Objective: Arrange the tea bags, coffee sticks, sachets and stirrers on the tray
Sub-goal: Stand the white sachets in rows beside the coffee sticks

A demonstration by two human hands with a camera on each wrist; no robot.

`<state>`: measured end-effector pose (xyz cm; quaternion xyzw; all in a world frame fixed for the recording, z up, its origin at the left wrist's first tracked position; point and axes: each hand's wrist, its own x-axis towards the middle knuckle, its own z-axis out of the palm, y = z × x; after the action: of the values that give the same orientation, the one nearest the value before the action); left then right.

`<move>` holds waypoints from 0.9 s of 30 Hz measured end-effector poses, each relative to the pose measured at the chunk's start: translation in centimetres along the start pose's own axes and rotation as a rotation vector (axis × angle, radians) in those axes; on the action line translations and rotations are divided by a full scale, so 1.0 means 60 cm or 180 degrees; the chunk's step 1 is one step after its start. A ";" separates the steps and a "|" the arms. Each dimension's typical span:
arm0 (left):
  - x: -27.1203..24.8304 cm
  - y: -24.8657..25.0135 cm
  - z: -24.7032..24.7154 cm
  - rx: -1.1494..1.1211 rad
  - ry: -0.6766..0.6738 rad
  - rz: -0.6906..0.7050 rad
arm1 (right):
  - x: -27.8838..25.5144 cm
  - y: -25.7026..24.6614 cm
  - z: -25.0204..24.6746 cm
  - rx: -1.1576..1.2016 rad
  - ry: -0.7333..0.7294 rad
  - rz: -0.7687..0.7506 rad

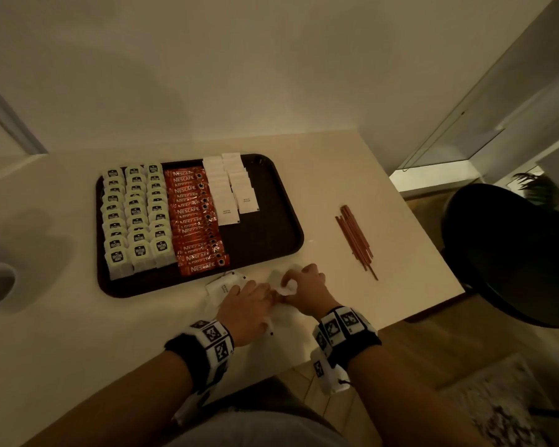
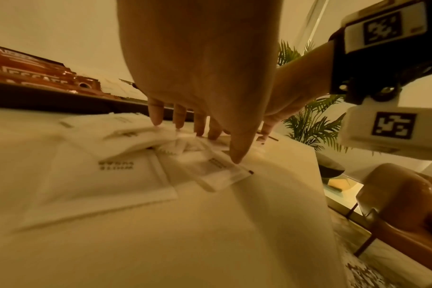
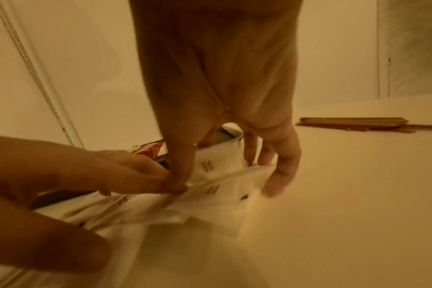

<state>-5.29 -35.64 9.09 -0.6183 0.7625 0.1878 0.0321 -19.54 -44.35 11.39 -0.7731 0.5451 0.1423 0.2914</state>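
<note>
Sachets (image 1: 226, 287) lie loose on the table (image 1: 384, 253) near the tray (image 1: 271, 233). Left hand (image 1: 244, 309) presses them with straight fingers; right hand (image 1: 305, 290) pinches one. Stirrers (image 1: 357, 240) lie right.

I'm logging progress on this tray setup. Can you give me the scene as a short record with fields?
on tray: tea bags, coffee sticks, two rows of white sugar sachets
off tray: loose sachets, stirrers on table
left hand: fingertips pressing loose sachets
right hand: pinching sachets
remaining: loose sachets, stirrers
</note>
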 end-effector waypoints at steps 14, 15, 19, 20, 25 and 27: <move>0.049 0.017 -0.010 0.0144 0.0143 -0.0406 | -0.015 0.018 0.021 0.0221 0.0035 0.0164; 0.054 0.018 -0.013 0.0212 0.0153 -0.0371 | -0.013 0.020 0.023 0.0358 0.0038 0.0204; 0.065 0.013 -0.022 -0.0033 0.0164 -0.0342 | -0.009 0.029 0.025 0.0493 -0.0045 0.0337; 0.064 0.011 -0.027 -0.0198 0.0159 -0.0355 | -0.008 0.031 0.025 0.0451 -0.0055 0.0355; 0.068 0.003 -0.037 -0.1060 0.0383 -0.0419 | -0.002 0.026 0.025 0.0506 0.0059 0.0120; 0.065 0.003 -0.041 -0.1334 0.0174 -0.0474 | 0.000 0.025 0.021 0.0655 0.0057 0.0058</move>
<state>-5.92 -40.04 10.36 -0.6709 0.6596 0.3225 -0.1039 -20.78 -43.95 9.97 -0.7354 0.5664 0.0813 0.3631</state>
